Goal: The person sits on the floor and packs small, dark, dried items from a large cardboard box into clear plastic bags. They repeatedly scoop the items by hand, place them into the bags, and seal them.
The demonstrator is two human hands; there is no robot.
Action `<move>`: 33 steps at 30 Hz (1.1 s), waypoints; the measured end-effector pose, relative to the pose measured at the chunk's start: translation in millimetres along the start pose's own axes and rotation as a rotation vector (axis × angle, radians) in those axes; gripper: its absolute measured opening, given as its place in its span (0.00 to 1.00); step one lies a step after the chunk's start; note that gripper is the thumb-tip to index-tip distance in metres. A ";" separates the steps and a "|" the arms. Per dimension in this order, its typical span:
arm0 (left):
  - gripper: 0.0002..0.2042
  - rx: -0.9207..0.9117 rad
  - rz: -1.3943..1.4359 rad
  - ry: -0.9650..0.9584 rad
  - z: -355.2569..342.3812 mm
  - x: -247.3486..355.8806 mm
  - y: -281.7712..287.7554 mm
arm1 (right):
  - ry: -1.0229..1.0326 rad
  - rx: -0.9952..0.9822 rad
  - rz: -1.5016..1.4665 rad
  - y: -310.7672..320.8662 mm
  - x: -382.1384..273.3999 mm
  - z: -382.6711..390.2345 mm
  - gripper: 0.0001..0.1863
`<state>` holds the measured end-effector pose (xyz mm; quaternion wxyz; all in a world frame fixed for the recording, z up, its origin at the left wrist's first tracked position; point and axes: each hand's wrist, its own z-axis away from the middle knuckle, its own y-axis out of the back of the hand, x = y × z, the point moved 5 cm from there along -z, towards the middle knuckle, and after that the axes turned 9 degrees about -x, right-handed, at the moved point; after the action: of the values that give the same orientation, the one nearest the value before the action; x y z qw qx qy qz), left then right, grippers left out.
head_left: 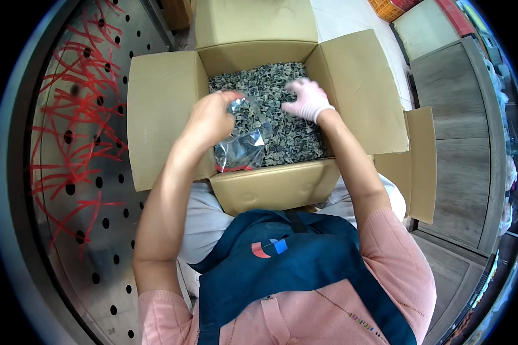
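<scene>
An open cardboard box [270,181] stands before me, filled with small, curled, dark grey dried pieces that look like dried black fungus [293,138]. My bare left hand [212,115] is closed on the upper part of a clear plastic bag [240,150] at the box's left side. The bag hangs down against the near left corner, with a red strip along its bottom. How full it is I cannot make out. Over the right part of the dried pieces hovers my right hand [308,100], in a pale pink glove, slightly blurred. Its thumb and curved fingers are apart, with nothing visible between them.
A perforated metal surface [106,230] runs along the left, with many red plastic ties [77,115] strewn over it. The box's flaps [362,92] spread outward. Grey wooden cabinets [452,138] line the right side. An orange crate [385,8] sits at the far right.
</scene>
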<state>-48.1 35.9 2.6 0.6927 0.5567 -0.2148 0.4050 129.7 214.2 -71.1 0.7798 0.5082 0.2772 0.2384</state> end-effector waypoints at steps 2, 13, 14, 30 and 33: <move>0.26 -0.042 -0.080 -0.040 2.1 6.3 -1.3 | -0.124 0.077 0.005 -23.8 30.3 -42.2 0.45; 0.26 -0.059 0.619 0.115 3.4 0.9 -7.9 | -0.024 -0.288 0.092 -57.2 -35.4 -11.6 0.45; 0.24 -0.019 0.623 0.131 0.5 -5.0 -5.5 | -0.005 -0.271 0.085 -48.5 -44.8 -2.5 0.41; 0.28 -0.084 0.509 0.044 0.8 -5.0 -0.5 | 0.076 -0.359 0.070 -63.5 -41.9 45.7 0.38; 0.29 0.091 0.651 -0.028 -4.2 11.5 14.3 | 0.107 -0.344 0.033 -61.2 -36.5 40.4 0.37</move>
<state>-53.5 44.4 18.6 0.4981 0.4948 -0.3726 0.6068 135.7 141.0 -107.5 0.8353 0.3584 0.2651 0.3217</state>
